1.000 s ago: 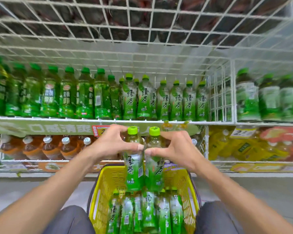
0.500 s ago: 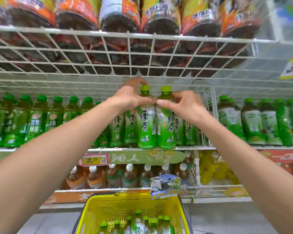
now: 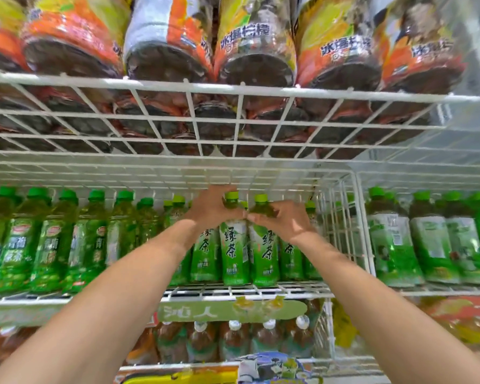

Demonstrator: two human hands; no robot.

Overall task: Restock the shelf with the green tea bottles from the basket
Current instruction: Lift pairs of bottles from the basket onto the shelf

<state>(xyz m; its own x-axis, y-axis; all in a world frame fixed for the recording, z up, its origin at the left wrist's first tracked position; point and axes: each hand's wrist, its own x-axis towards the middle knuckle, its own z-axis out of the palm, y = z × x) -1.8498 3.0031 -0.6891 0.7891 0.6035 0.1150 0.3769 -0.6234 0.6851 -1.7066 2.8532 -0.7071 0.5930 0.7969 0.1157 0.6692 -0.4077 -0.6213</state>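
- One green tea bottle (image 3: 234, 252) is gripped at its neck by the left hand (image 3: 211, 210), and a second green tea bottle (image 3: 263, 254) is gripped in the same way by the right hand (image 3: 286, 221).
- The hands are held close together, with the fingertips nearly touching.
- Both bottles are kept upright and side by side at the front edge of the wire shelf (image 3: 297, 294), just before a row of the same bottles (image 3: 205, 253).
- It cannot be told if their bases are resting on the wire.
- The step is judged to be the placing of this pair; the release is not yet done.
- Of the yellow basket (image 3: 155, 379) only a strip of rim is seen, so the number of bottles left cannot be told.
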